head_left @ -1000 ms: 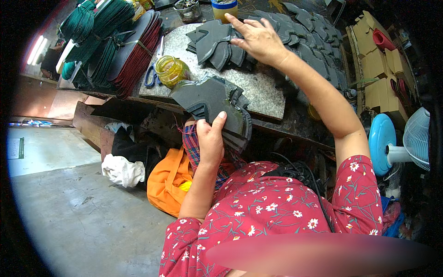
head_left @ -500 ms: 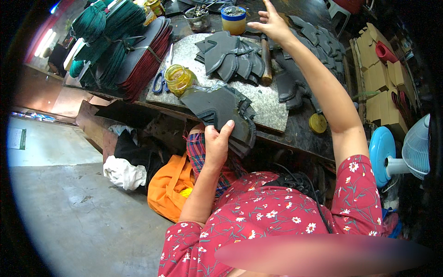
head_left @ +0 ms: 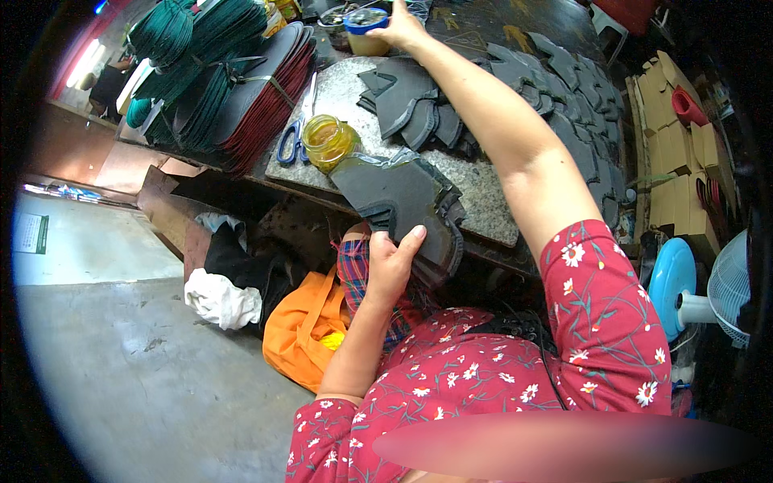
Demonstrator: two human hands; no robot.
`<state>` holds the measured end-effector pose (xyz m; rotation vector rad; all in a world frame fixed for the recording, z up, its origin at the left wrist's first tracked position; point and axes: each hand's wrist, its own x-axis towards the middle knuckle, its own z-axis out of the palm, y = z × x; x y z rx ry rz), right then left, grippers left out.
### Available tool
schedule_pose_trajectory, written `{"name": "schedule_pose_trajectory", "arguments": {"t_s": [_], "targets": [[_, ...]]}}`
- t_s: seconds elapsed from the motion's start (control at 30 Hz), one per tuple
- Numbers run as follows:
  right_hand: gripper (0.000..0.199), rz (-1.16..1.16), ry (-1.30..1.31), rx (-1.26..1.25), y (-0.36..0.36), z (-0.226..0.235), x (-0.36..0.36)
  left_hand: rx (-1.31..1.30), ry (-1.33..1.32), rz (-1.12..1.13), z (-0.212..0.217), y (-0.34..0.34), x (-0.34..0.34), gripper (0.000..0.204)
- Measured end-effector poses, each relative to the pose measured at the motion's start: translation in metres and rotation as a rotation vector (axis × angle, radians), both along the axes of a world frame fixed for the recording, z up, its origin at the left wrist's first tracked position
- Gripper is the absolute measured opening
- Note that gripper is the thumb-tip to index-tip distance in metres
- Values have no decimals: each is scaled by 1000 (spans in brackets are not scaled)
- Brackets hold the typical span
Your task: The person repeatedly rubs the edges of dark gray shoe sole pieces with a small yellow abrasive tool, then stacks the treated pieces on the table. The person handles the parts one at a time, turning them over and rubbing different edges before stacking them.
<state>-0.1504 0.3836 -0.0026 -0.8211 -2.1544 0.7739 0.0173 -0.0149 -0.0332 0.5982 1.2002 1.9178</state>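
Note:
My left hand (head_left: 392, 264) is closed on a stack of dark grey shoe-upper pieces (head_left: 403, 191), thumb on top, at the table's near edge. Beside the stack's far left corner stands an open glass jar (head_left: 328, 143) of yellowish glue-like stuff. My right arm stretches across the table. My right hand (head_left: 400, 32) is at the blue-rimmed tub (head_left: 367, 30), thumb by its rim and a finger pointing up and away. The top edge of the picture cuts off part of this hand, and I see nothing held in it. More dark grey pieces (head_left: 403, 101) lie fanned under my forearm.
A speckled stone slab (head_left: 342, 90) carries the jar and blue-handled scissors (head_left: 288, 145). Tied bundles of soles (head_left: 262, 101) rise at the left. Rows of grey pieces (head_left: 555, 97) cover the right side. A blue-and-white fan (head_left: 672, 278) and an orange bag (head_left: 298, 334) stand nearby.
My right hand has swung left to the blue-rimmed tub, and its forearm now covers the wooden handle and yellow lid. My left hand still holds the stack. The whole view has shifted slightly.

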Motion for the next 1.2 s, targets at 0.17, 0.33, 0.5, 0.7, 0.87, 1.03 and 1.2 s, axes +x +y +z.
{"name": "schedule_pose_trajectory", "arguments": {"t_s": [0.17,0.33,0.5,0.7,0.87,1.03,1.2], "targets": [[129,405,177,-516,6,-6,-15,-3,24,-28,-1,-3,-1,29],[102,316,120,76,-4,38,83,-21,2,-7,-2,-7,2,27],[84,159,-342,273,-56,82,197,-14,-4,-12,1,-9,4,25],[75,128,-317,553,-105,75,244,19,-15,-36,6,-12,4,26],[91,87,-584,703,-134,54,276,-3,-56,3,8,-18,3,28],[95,31,-608,469,-126,43,279,18,-76,0,18,-16,3,24],[81,89,-326,397,-128,33,269,-5,-37,54,22,2,4,25]]}}
